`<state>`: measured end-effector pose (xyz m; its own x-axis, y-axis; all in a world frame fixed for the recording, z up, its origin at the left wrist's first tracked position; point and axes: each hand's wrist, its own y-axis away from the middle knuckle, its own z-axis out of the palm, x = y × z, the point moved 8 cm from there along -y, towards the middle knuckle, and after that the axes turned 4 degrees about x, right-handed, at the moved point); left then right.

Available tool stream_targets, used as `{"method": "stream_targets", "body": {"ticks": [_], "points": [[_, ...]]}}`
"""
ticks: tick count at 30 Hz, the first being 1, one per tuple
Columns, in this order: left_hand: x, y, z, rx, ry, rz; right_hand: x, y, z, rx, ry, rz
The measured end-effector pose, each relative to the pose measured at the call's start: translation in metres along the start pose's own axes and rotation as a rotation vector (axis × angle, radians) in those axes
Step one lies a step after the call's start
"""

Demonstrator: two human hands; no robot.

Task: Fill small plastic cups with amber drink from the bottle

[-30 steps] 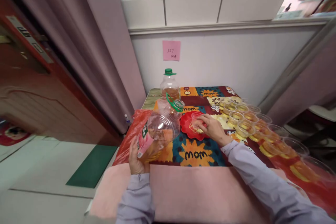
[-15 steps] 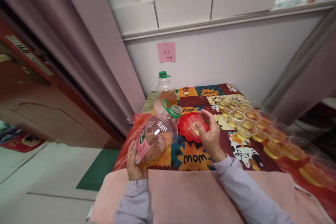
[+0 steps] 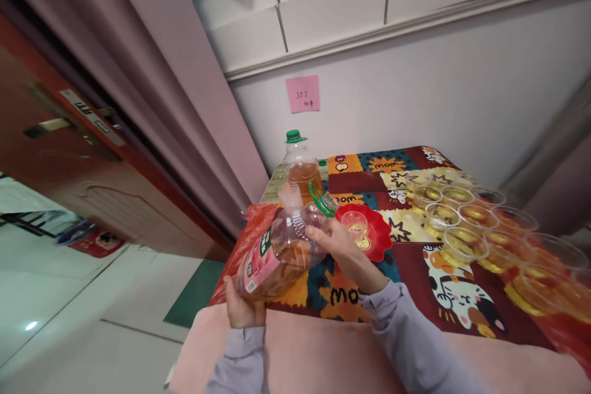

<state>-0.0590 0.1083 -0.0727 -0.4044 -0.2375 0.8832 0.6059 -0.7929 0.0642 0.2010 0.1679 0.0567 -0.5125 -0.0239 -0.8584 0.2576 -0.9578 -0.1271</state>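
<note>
A large clear plastic bottle [image 3: 284, 252] of amber liquid with a pink label is tilted, its uncapped mouth with a green ring pointing up and right. My left hand [image 3: 244, 308] holds it by the base. My right hand [image 3: 344, 252] grips its shoulder near the neck, thumb in front and the other fingers mostly hidden. Just right of the mouth, a clear plastic cup [image 3: 354, 221] stands on a red scalloped plate [image 3: 382, 234]. Behind the bottle are a stack of clear cups [image 3: 290, 195] and a second bottle [image 3: 302, 172] with a green cap.
Several clear cups of amber liquid [image 3: 465, 245] stand in rows at the right. A patterned mat [image 3: 415, 271] covers the table, with red plastic film [image 3: 258, 221] at the left and pink cloth [image 3: 318, 351] along the front. A wall rises behind; a door [image 3: 106, 184] is left.
My right hand has moved from beside the cup on the plate to the bottle's shoulder. The bottle leans further over towards the plate. The view has shifted slightly left.
</note>
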Motion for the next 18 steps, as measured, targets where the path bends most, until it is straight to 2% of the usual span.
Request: {"method": "stream_targets", "body": {"ticks": [3,8,13,18], "points": [[-0.002,-0.003,-0.006,0.082,-0.003,-0.068,0.013,-0.006,-0.003,0.113,-0.103,0.032],[0.004,0.0,-0.003,0.074,-0.06,-0.055,0.039,-0.006,-0.021,0.406,-0.161,0.024],[0.0,-0.005,-0.014,0.179,-0.1,-0.074,0.04,-0.005,-0.026,0.473,-0.191,-0.021],[-0.001,-0.007,-0.012,0.173,-0.135,-0.096,0.032,-0.004,-0.024,0.482,-0.241,-0.041]]}}
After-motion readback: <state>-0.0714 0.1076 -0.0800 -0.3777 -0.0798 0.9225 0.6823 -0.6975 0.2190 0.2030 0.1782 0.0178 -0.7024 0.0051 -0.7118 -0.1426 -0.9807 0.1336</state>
